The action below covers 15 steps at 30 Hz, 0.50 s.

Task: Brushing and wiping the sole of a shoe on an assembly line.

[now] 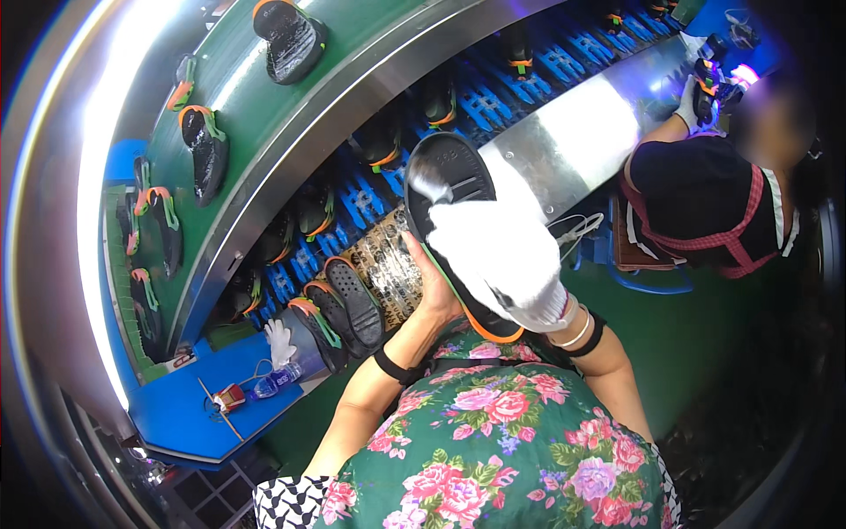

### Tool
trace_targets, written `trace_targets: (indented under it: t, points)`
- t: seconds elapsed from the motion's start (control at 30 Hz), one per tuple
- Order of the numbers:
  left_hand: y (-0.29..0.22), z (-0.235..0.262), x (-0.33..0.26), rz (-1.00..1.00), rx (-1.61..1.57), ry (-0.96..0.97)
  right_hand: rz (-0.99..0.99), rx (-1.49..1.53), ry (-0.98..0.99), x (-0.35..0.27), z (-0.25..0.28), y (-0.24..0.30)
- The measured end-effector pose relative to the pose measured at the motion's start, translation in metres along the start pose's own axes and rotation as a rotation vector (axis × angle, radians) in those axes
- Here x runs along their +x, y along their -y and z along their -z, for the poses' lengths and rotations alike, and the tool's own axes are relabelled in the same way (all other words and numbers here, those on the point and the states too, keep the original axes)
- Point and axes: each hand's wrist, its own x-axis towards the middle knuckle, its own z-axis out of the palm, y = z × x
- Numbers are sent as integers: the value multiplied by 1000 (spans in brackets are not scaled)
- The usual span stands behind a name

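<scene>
A black shoe sole (476,181) with a ridged, stamped face and an orange heel edge is held up before my body. My bare left hand (432,286) supports it from the left side, fingers partly hidden behind it. My right hand (507,251), in a white knit glove, is closed over the sole. At its fingertips a small brush (432,183) with pale, motion-blurred bristles touches the sole's upper half; its handle is mostly hidden by the glove. Black perforated clogs (354,304) stand to the left of my left hand.
A blue-slatted conveyor (361,203) carries dark shoes ahead. Beyond it, a green belt (242,97) bears shoe parts. On a blue table (185,414) lie a white glove (280,342), a bottle (275,381) and a small red box (231,397). A co-worker (705,194) sits at right.
</scene>
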Motion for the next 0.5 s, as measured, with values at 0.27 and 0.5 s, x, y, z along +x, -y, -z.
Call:
trace_targets:
  t: [0.27,0.5]
  points:
    - [5,-1,11,-22,-183,-38,33,-27,-59,-1,16,-5]
    - [19,32,36,53,-798,498,-382,769,-203,-2,9,-7]
